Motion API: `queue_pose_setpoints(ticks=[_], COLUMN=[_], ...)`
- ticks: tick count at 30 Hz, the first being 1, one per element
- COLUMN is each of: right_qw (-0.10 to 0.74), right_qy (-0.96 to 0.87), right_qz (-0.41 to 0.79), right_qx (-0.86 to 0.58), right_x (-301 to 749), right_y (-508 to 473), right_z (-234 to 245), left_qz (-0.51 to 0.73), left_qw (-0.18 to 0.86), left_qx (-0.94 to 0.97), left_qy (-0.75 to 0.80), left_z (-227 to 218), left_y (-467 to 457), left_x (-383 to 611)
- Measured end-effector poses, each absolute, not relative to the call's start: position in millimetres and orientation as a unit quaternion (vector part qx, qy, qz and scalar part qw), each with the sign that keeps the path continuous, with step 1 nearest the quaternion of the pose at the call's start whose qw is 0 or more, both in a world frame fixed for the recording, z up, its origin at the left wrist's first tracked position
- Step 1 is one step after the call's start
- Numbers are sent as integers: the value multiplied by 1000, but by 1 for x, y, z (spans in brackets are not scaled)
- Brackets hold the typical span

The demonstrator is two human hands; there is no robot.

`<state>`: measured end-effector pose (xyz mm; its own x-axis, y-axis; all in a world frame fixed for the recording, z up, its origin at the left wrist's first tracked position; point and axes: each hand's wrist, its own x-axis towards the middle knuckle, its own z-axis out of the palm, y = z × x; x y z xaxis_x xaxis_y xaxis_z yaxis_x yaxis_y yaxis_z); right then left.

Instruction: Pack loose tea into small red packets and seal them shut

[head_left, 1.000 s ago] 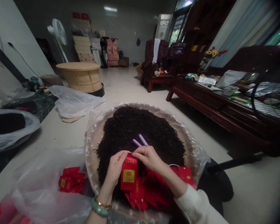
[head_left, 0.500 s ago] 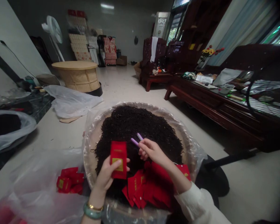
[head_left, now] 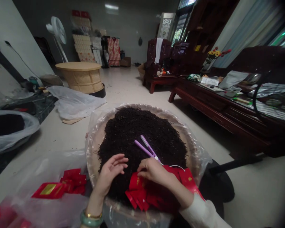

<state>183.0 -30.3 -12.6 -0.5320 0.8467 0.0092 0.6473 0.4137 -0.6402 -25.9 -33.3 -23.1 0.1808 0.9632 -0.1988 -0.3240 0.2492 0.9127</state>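
Note:
A wide round basket (head_left: 92,164), lined with clear plastic, holds a heap of dark, thin, dry leaves (head_left: 142,123) that look like loose tea. On the heap lies a purple mini flat iron (head_left: 146,147), its jaws apart and a white cord behind it. My left hand (head_left: 112,169) hovers over the basket's left side, fingers spread and nothing in them. My right hand (head_left: 153,171) is curled in a pinch at the upper edge of a small red packet (head_left: 133,181). Beneath it, several more red packets (head_left: 154,199) are piled at the basket's near side.
Left of the basket, several red packets (head_left: 73,180) lie on a clear plastic bag (head_left: 68,209). Another lined container (head_left: 30,129) of dark leaves stands far left. A black stand base (head_left: 223,186) is close on the right, with a long wooden table (head_left: 211,104) beyond.
My left hand has let go of a red packet, which now lies on the left pile. My right hand has released the purple flat iron and come down to the packets in the basket.

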Motion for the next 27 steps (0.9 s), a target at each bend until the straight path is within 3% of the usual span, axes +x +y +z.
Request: queue_pose_setpoints(ticks=[5,12,20,27], right_qw=[235,453,403,413], right_qy=[-784,-650,-780,-815], right_qz=[320,382,154,-37], right_qx=[-478,-475,-453,-405], right_x=[193,185,179,171], right_y=[-27,-23,-21,-19], right_z=[-5,1,11,-2], left_qz=[384,432,486,503], left_qw=[640,576,447,449], left_qx=[474,502,536,509], left_qy=[467,479,525,534], left_z=[-35,-26,-28,-35], left_y=[-41,-46,-48,-48], left_x=[-7,10,9,9])
